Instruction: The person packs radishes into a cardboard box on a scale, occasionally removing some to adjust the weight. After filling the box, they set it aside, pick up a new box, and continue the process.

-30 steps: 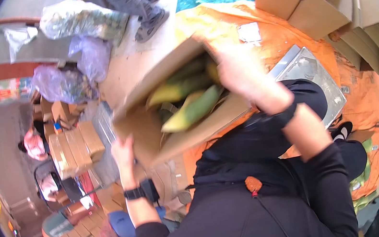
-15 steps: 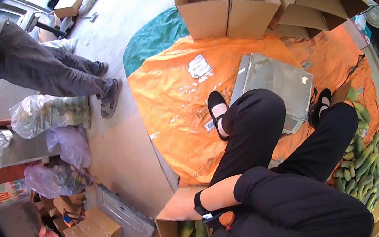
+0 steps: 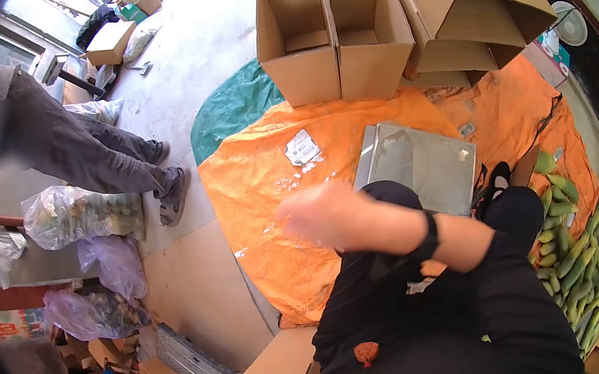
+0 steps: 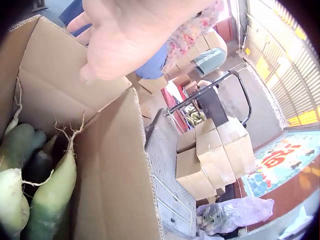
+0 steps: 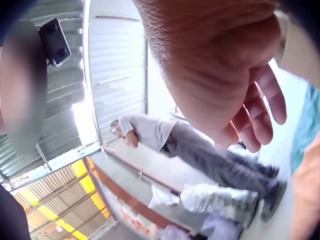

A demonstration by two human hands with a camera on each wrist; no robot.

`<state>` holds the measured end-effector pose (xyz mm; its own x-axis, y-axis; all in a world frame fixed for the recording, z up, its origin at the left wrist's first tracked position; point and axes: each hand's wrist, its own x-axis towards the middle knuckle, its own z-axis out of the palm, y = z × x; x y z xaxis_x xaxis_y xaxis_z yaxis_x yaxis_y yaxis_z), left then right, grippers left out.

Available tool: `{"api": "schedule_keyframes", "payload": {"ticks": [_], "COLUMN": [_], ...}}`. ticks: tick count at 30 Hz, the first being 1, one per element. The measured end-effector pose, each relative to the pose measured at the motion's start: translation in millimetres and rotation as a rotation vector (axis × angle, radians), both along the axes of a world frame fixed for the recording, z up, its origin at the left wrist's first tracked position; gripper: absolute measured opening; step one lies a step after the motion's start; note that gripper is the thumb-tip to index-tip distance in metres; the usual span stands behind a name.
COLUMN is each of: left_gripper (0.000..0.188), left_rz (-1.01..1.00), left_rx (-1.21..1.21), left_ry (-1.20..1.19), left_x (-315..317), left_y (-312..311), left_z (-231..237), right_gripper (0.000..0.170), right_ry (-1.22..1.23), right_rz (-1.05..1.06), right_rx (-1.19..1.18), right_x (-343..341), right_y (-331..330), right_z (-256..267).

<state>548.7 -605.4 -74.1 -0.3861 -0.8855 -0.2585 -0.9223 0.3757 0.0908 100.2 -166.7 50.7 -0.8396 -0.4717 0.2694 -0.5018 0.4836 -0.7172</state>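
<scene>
A cardboard box (image 3: 279, 360) stands beside the person's leg, at the bottom of the head view. In the left wrist view, green radishes (image 4: 54, 192) with pale, rooted ends lie inside it. The left hand (image 4: 127, 37) hovers at the box's upper edge, fingers loose and nothing in its grasp; the body hides it in the head view. The right hand (image 3: 326, 214), blurred, is raised over the orange sheet (image 3: 258, 162), near the knee. In the right wrist view its fingers hang loosely bent and hold nothing.
Several tall cardboard boxes (image 3: 374, 62) stand at the back of the sheet. A flat metal platform (image 3: 427, 165) lies between the feet. Green radishes (image 3: 578, 262) are piled at the right. A standing person (image 3: 102, 146) and filled plastic bags (image 3: 81, 214) are at the left.
Both hands held the radish box tilted before the body; then it came down to the lower left. The right hand has since left it and swung out over the sheet.
</scene>
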Motion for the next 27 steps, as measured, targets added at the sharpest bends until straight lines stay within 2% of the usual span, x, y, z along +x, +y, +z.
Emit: {"api": "schedule_keyframes", "payload": {"ticks": [1,2,4,6,8,9,10,11,12,13,14,15,16,17,18,19,22,27], "left_gripper": [0.035,0.035,0.035,0.036,0.036,0.037,0.042,0.043,0.045,0.046,0.048,0.052,0.057,0.063,0.069,0.075,0.084,0.091], "left_rz": [0.011,0.023,0.049,0.026,-0.157,-0.272,-0.350,-0.537,-0.681,-0.892,-1.074,-1.243,-1.454,-1.537,-1.557,-1.566,-1.575,-1.653], "left_rx": [-0.037,-0.083,-0.205,-0.352,-0.436,-0.419,-0.295,-0.127,-0.118,-0.218,-0.199,-0.338,-0.363,-0.402,-0.439,-0.378,-0.418,-0.445], "left_ry": [-0.016,-0.038,-0.076,-0.050,0.117,0.225,0.266,0.538,0.569,0.536,0.556,0.576,0.632,0.577,0.526,0.462,0.293,0.268], "left_x": [0.5,0.5,-2.7,-22.3,-76.3,-129.1,-190.2,-255.7,-329.8,-391.1,-447.5,-494.8,-540.6,-578.0,-610.8,-645.1,-708.4,-754.8], "left_y": [-8.8,-20.5,-50.9,-84.2,-126.7,-115.2,-99.0,-79.2,-21.6,14.8,64.2,104.0,145.3,188.5,222.3,252.7,343.3,406.7], "left_z": [5.9,13.7,34.1,56.1,73.3,88.1,102.8,107.5,129.0,136.3,145.9,140.6,139.6,139.5,127.6,114.0,89.4,44.4], "right_gripper": [0.016,0.016,0.016,0.017,0.017,0.017,0.017,0.017,0.017,0.017,0.017,0.017,0.017,0.017,0.017,0.017,0.019,0.019], "right_ry": [-0.008,0.113,0.016,-0.114,-0.120,-0.115,-0.182,-0.252,-0.246,-0.269,-0.293,-0.290,-0.302,-0.313,-0.312,-0.307,-0.379,-0.486], "right_rz": [-0.104,-0.204,-0.362,-0.511,-0.594,-0.594,-0.627,-0.660,-0.660,-0.680,-0.703,-0.710,-0.737,-0.767,-0.790,-0.803,-0.862,-0.901], "right_rx": [0.043,-0.048,-0.040,0.064,0.119,0.115,0.150,0.185,0.182,0.191,0.201,0.201,0.168,0.137,0.125,0.128,0.042,-0.032], "right_x": [-5.9,-7.7,-2.7,12.6,32.3,42.4,52.4,61.6,69.4,76.2,81.9,85.9,89.6,93.4,96.7,99.6,105.7,108.2], "right_y": [28.2,59.0,115.2,161.1,192.5,203.1,212.3,218.8,223.4,227.5,230.2,232.5,234.9,237.8,240.6,242.4,250.2,259.1], "right_z": [8.7,5.3,9.5,7.4,-0.3,-3.0,-5.1,-7.0,-8.7,-10.3,-11.9,-13.5,-14.9,-16.0,-18.9,-21.7,-29.6,-30.0]}}
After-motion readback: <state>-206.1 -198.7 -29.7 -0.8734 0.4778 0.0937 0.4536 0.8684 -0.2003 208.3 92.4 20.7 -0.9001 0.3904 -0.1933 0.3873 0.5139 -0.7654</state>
